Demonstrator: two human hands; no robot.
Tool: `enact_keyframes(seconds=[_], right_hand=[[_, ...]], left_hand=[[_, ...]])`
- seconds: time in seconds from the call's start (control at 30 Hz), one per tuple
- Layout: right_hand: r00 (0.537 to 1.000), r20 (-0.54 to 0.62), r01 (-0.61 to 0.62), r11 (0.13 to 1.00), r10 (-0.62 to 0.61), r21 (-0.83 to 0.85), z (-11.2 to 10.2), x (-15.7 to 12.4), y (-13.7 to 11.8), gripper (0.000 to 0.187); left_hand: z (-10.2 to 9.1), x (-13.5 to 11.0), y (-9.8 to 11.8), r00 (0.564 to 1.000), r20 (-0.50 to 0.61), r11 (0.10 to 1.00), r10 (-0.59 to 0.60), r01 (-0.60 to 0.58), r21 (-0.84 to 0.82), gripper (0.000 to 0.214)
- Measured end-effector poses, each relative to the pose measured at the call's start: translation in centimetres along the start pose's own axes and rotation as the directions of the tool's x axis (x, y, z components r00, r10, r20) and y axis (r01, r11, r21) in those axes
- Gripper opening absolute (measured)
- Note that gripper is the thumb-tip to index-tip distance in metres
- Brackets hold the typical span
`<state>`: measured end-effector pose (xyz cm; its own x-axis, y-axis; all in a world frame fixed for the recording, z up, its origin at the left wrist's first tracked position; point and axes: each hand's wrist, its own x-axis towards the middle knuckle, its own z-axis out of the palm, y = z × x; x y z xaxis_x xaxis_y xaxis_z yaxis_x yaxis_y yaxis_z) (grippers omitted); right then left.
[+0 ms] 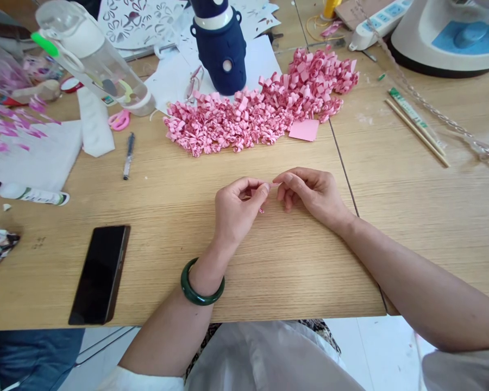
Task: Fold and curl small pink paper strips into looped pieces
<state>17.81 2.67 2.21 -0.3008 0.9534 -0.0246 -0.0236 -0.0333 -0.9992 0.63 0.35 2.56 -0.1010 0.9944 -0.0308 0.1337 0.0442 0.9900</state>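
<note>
Over the wooden table, my left hand (pixel 241 205) pinches a small pink paper strip (pixel 262 210) between thumb and index finger; a curled bit of it peeks out below the thumb, and the rest is mostly hidden by the fingers. My right hand (pixel 309 193) is close beside it, thumb and index finger closed at the strip's other end, the remaining fingers loosely bent. Beyond the hands lies a long heap of curled pink paper pieces (pixel 244 119). A flat pink paper square (pixel 303 130) rests at the heap's near right edge.
A dark blue bottle (pixel 222 57) stands behind the heap. To the left are a clear bottle (pixel 101 65), pink scissors (pixel 119 120), a pen (pixel 128 156), a glue bottle (pixel 36 194) and a phone (pixel 99 274). Chopsticks (pixel 418 133) and a white appliance (pixel 444 41) are on the right.
</note>
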Motion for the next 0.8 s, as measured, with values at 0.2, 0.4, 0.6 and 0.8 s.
enact_keyframes(seconds=[0.2,0.4,0.6,0.8], right_hand=[[0.999,0.030,0.042,0.998,-0.040,-0.040,-0.14,0.01,0.22,0.041],[0.999,0.025,0.044,0.997,-0.043,-0.061,-0.16,0.23,0.86,0.028],[0.999,0.037,0.019,0.998,-0.017,-0.054,-0.12,0.20,0.50,0.038],[0.997,0.054,0.053,0.995,-0.049,-0.082,-0.33,0.08,0.42,0.039]], left_hand=[[0.00,-0.06,0.05,1.000,0.013,0.999,0.013,-0.013,0.034,0.017],[0.01,-0.06,-0.05,1.000,0.010,0.999,0.017,-0.018,0.047,0.019],[0.05,-0.02,-0.08,1.000,0.005,0.999,0.023,-0.023,0.048,0.019],[-0.06,0.00,-0.02,1.000,0.003,0.999,0.020,-0.020,0.044,0.022]])
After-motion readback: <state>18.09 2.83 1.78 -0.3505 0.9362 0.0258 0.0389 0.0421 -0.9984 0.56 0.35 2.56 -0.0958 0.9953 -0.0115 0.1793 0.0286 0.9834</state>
